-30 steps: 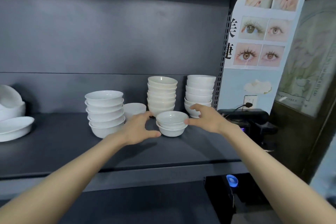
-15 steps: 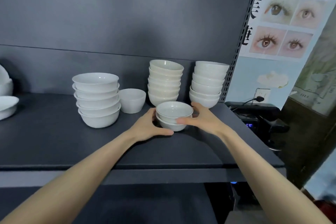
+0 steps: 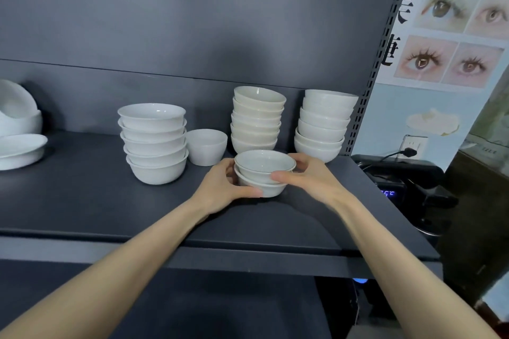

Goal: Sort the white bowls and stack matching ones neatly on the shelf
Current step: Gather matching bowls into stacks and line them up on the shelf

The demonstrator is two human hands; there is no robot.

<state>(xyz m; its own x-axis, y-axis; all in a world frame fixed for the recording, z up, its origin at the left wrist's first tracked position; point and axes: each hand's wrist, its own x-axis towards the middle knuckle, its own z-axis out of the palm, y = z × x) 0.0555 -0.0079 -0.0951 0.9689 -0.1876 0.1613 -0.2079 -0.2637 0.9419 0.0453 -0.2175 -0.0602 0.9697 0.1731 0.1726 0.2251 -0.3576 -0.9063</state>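
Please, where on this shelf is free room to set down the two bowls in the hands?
The widest bare patch of the shelf lies between the dishes at the left edge and the five-bowl stack. The front strip before that stack is bare too. Back right is crowded: single bowl, cream stack and white stack stand close behind the held pair.

Both bare arms reach forward. The left hand (image 3: 220,187) curls round one side of two small stacked white bowls (image 3: 263,169), and the right hand (image 3: 312,179) curls round the other.
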